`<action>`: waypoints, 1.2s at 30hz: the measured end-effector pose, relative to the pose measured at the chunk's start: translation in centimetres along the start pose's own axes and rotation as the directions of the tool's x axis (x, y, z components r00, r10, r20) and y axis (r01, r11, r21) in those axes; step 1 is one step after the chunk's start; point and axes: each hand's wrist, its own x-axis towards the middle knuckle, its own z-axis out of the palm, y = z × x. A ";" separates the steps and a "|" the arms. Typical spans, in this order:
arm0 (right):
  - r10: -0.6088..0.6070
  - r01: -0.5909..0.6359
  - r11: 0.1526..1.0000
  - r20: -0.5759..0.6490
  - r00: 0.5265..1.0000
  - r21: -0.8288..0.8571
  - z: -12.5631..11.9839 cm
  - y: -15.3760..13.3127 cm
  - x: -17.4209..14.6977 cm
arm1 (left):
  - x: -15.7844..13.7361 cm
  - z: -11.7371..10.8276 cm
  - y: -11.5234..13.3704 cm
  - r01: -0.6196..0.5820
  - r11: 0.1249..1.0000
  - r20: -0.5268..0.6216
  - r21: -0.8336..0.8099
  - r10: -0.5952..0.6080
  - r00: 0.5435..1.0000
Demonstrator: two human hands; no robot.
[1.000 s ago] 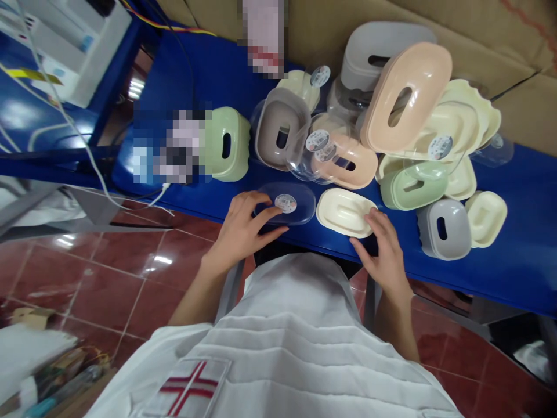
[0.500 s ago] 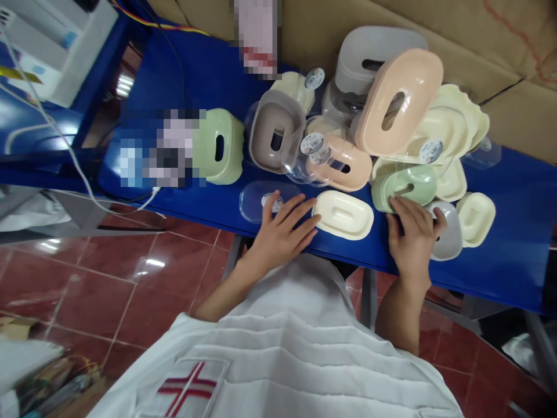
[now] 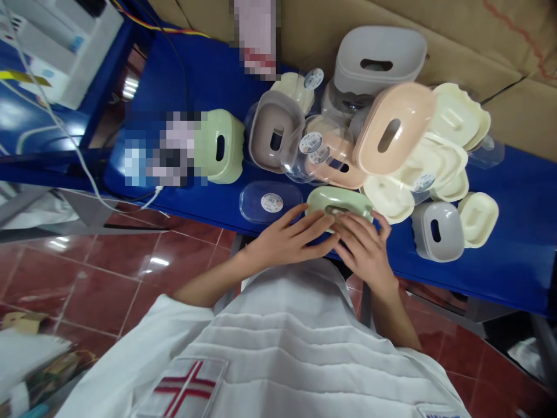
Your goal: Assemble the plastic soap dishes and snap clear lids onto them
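Note:
A light green tissue box cover [image 3: 339, 196] with an oval slot lies at the table's front edge, between my hands. My left hand [image 3: 296, 238] grips its left end and near side, fingers stretched along it. My right hand [image 3: 363, 244] holds its near right side, fingers bent and close to the left fingertips. The cream tray seen there earlier is hidden, and I cannot tell whether it lies under the cover. To the left, a clear oval lid [image 3: 250, 203] with a round sticker lies flat. A grey cover [image 3: 439, 232] and a cream tray [image 3: 481, 217] sit to the right.
Behind my hands are peach covers [image 3: 402, 130], a brown cover [image 3: 276, 113], a large grey cover [image 3: 378, 49] and several cream pieces [image 3: 455, 119]. Another green cover [image 3: 226, 142] stands left. A white cable [image 3: 82, 168] hangs over the blue table [image 3: 209, 64]. Cardboard [image 3: 304, 35] stands behind.
My right hand has brought the green cover left and nearer, to where the cream tray lay. My left hand has moved right to meet it. The peach cover behind has slid down a little.

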 end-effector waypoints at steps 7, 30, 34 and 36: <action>0.099 -0.103 0.992 -0.057 0.993 -0.068 0.1 2.2 -2.1 | 2.2 1.0 -1.4 -0.090 0.995 0.142 0.043 0.083 0.986; 0.010 -0.004 0.999 -0.130 0.991 0.043 -0.1 3.6 -3.5 | 1.0 -0.4 -0.6 -0.014 0.998 0.183 -0.056 0.024 0.983; 0.025 -0.021 0.999 -0.107 0.994 0.042 -0.5 4.1 -3.3 | 1.7 0.2 -0.3 -0.007 0.999 0.171 -0.046 0.015 0.985; 0.018 -0.013 0.998 -0.093 0.995 0.056 -0.5 4.2 -3.6 | 2.0 0.5 -0.2 0.007 0.999 0.163 -0.051 0.001 0.987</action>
